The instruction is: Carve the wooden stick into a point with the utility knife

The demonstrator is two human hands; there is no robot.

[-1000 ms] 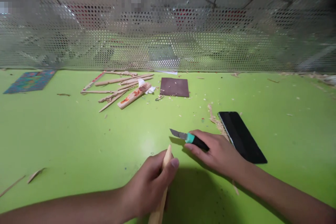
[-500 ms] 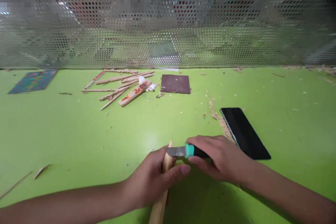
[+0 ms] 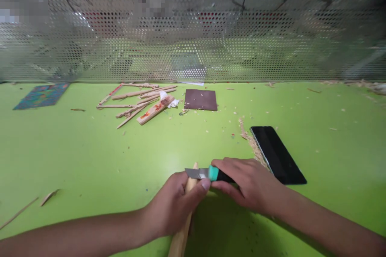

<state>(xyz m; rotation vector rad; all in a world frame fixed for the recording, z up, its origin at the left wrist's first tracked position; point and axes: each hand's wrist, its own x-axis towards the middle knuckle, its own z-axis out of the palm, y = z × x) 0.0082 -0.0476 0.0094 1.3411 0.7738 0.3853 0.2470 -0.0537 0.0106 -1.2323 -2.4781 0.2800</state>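
My left hand [image 3: 173, 204] is wrapped round a pale wooden stick [image 3: 180, 241], whose narrowed tip points away from me. Its thumb reaches up to the knife near the collar. In my right hand [image 3: 249, 180] is a utility knife [image 3: 213, 173] with a black and teal handle. The flat metal blade lies across the stick just below its tip, pointing left. The fingers of my left hand behind the stick are partly hidden.
A black phone [image 3: 279, 154] lies right of my right hand, beside wood shavings [image 3: 253, 144]. Farther back are a brown sandpaper sheet [image 3: 200, 99], several carved sticks [image 3: 132, 109], a stained wood piece [image 3: 155, 110] and a colourful sheet [image 3: 42, 96]. A perforated metal screen [image 3: 193, 44] closes off the back.
My left thumb has moved up towards the knife's collar. The blade has shifted slightly left across the stick. The whole view has tilted a little.
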